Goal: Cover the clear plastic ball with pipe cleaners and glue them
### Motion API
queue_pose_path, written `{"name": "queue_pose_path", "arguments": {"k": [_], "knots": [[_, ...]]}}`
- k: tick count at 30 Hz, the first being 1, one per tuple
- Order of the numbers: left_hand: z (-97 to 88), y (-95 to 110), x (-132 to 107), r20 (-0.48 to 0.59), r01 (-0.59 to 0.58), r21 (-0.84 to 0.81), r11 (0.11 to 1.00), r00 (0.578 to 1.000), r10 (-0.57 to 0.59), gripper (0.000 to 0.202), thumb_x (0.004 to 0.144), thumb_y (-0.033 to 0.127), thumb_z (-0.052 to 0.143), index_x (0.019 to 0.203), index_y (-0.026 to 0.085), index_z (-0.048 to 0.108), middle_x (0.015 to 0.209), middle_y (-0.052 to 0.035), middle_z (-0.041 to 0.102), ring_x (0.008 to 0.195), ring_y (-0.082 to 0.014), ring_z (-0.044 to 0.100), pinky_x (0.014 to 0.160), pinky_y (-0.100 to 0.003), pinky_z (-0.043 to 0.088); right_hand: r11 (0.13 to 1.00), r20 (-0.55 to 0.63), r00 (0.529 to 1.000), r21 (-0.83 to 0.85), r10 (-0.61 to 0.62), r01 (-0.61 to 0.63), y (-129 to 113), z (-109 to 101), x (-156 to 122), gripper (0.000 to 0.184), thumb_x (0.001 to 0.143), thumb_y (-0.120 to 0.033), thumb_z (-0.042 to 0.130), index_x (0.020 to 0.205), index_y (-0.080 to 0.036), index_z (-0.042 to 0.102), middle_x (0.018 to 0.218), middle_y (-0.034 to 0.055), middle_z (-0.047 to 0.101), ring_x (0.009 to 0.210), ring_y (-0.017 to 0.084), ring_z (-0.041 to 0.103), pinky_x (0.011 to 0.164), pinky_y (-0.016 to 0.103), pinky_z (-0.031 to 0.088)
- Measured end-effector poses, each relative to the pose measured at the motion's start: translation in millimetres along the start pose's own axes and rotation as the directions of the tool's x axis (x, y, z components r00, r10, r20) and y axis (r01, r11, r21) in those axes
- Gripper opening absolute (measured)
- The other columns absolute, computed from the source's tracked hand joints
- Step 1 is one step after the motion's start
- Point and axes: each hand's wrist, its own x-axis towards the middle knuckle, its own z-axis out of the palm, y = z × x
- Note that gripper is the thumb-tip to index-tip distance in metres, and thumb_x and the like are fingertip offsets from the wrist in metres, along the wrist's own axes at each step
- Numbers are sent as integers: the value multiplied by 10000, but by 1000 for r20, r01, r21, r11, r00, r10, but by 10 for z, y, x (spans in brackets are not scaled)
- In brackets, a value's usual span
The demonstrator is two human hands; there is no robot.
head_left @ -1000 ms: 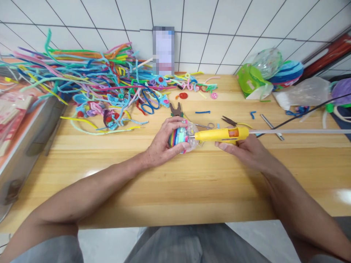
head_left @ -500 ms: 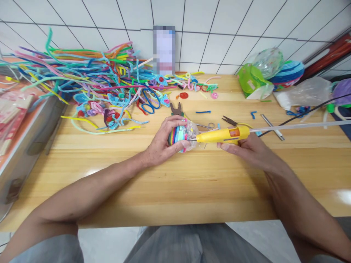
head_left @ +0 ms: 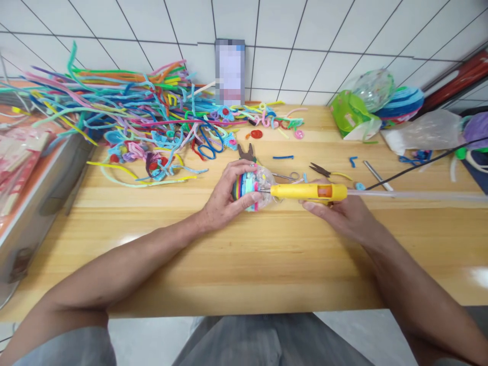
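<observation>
My left hand (head_left: 226, 195) is wrapped round a clear ball partly covered with coiled pipe cleaners in many colours (head_left: 252, 187), holding it on the wooden table (head_left: 244, 254). My right hand (head_left: 339, 211) grips a yellow glue gun (head_left: 308, 191) lying level, with its nozzle touching the right side of the ball. A clear glue stick (head_left: 415, 194) sticks out of the gun's back towards the right, and a black cord (head_left: 427, 162) runs off to the right.
A big heap of pipe cleaners (head_left: 125, 112) fills the back left. Brown pliers (head_left: 246, 152), small scissors (head_left: 285, 176), snips (head_left: 324, 170), a metal rod (head_left: 375, 174) lie behind the hands. Bags and a covered ball (head_left: 400, 99) sit at back right. A phone (head_left: 230, 71) leans on the tiled wall.
The glue gun has levelled out and dropped slightly, its glue stick swinging down at the right. My left hand has turned the ball a little.
</observation>
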Motion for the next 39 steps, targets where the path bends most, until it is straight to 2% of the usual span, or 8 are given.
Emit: {"name": "queue_pose_path", "arguments": {"k": [3, 7, 12, 17, 22, 24, 33, 39], "knots": [[16, 0, -8, -27, 26, -12, 1000, 999, -26, 492, 1057, 491, 716, 1472, 277, 559, 1470, -136, 621, 1462, -280, 569, 1241, -503, 494, 989, -45, 990, -68, -133, 130, -69, 19, -4, 113, 1034, -360, 664, 1079, -278, 727, 1098, 83, 810, 998, 295, 773, 909, 443, 623], [33, -9, -16, -55, 32, -22, 999, 998, -33, 492, 1053, 478, 724, 1471, 275, 564, 1472, -135, 611, 1459, -286, 573, 1243, -508, 489, 942, -83, 953, -196, -292, 271, -42, 56, -14, 189, 1026, -318, 640, 1188, -275, 728, 1103, 98, 833, 988, 294, 795, 891, 445, 627], [34, -30, -24, -64, 39, -1, 999, 997, -39, 493, 1058, 483, 715, 1472, 270, 555, 1475, -138, 602, 1446, -278, 578, 1243, -496, 493, 902, 6, 957, -332, -292, 277, 119, 119, 12, 203, 998, -372, 629, 1036, -253, 789, 983, 125, 847, 951, 306, 809, 847, 418, 607], [37, -42, -32, -69, 53, -5, 999, 996, -54, 490, 1058, 486, 716, 1468, 272, 555, 1481, -133, 604, 1452, -274, 573, 1258, -495, 479, 860, -33, 925, -381, -379, 339, 181, 139, -13, 313, 1103, -453, 535, 1179, -291, 792, 1082, 108, 863, 971, 286, 816, 824, 418, 600], [41, -52, -27, -76, 50, -20, 999, 996, -51, 484, 1055, 488, 718, 1464, 277, 565, 1474, -130, 612, 1447, -286, 581, 1251, -499, 488, 620, -19, 739, -558, -674, 552, 95, 127, 0, 247, 1123, -262, 535, 1299, -190, 693, 1000, 101, 858, 832, 233, 813, 712, 357, 595], [40, -56, -22, -76, 40, -25, 999, 996, -42, 481, 1054, 485, 721, 1463, 284, 568, 1468, -126, 617, 1441, -283, 585, 1245, -494, 494, 571, -25, 692, -587, -721, 574, 57, 130, 17, 250, 1120, -239, 545, 1334, -167, 653, 987, 106, 854, 807, 226, 808, 696, 343, 594], [28, -45, -7, -66, 26, -33, 999, 997, -28, 480, 1051, 465, 733, 1465, 285, 569, 1461, -123, 613, 1439, -275, 586, 1245, -477, 490, 575, -36, 696, -596, -717, 561, 21, 156, 29, 277, 1094, -202, 559, 1361, -168, 627, 973, 93, 849, 797, 221, 799, 696, 333, 591], [25, -35, -5, -62, 52, -21, 998, 997, -53, 482, 1053, 508, 716, 1451, 278, 569, 1464, -129, 615, 1426, -279, 589, 1235, -482, 493, 594, -18, 740, -609, -672, 525, 57, 163, -16, 283, 1093, -217, 516, 1335, -194, 661, 988, 90, 855, 819, 222, 802, 712, 341, 587]]}}
